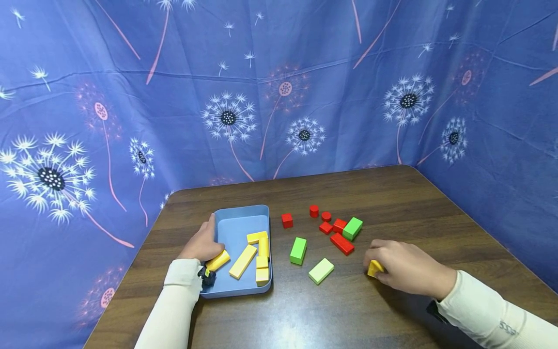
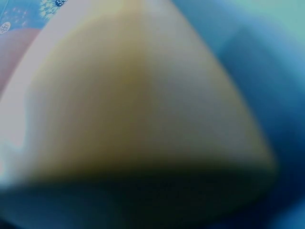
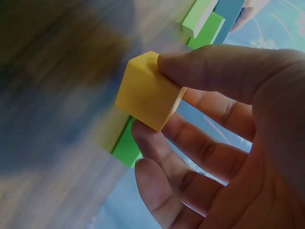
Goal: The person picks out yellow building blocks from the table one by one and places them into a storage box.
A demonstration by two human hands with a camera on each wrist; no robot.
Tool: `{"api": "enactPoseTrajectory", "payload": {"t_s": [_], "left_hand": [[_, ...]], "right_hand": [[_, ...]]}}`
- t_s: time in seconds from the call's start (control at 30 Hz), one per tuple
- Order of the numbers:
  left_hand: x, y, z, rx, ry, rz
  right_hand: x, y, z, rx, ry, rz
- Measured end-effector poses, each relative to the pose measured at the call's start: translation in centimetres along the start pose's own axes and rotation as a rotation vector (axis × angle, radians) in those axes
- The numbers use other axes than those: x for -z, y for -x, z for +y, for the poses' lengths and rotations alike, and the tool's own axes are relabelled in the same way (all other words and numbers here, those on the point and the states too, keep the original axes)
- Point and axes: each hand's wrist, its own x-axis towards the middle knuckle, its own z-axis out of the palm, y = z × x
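My right hand (image 1: 403, 266) pinches a small yellow block (image 3: 147, 93) between thumb and fingers, close over the table on the right. My left hand (image 1: 204, 242) grips the left wall of a blue tray (image 1: 241, 212), fingers along the rim and thumb on the inner side. Beside that thumb, a rounded yellow block (image 1: 218, 261) leans in the tray; a blurred yellow shape (image 2: 138, 105) fills most of the left wrist view. A long yellow block (image 1: 243, 261) lies mid-tray, and several other yellow blocks (image 1: 262, 277) line its right wall.
Between tray and right hand lie a green block (image 1: 298, 251), a light green block (image 1: 321, 271) and another green block (image 1: 352, 228). Several red pieces are there too, including a long block (image 1: 342, 244), a cube (image 1: 287, 220) and a cylinder (image 1: 314, 211). Patterned blue cloth (image 1: 270, 121) hangs behind.
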Motion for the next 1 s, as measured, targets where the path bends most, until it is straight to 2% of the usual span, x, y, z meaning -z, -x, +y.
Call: {"api": "enactPoseTrajectory", "payload": {"t_s": [0.27,0.43,0.6,1.0], "left_hand": [[0.0,-0.1,0.0,0.000,-0.011,0.005],[0.0,-0.1,0.0,0.000,-0.009,0.005],[0.0,-0.1,0.0,-0.001,-0.011,0.002],[0.0,0.1,-0.1,-0.003,-0.001,0.008]], "right_hand": [[1.1,-1.3,-1.1,0.029,-0.015,-0.019],[1.5,-2.0,-1.8,0.051,0.027,-0.008],[1.7,-2.5,-2.3,0.055,0.014,0.018],[2.0,-4.7,-4.2,0.144,0.010,0.042]]}}
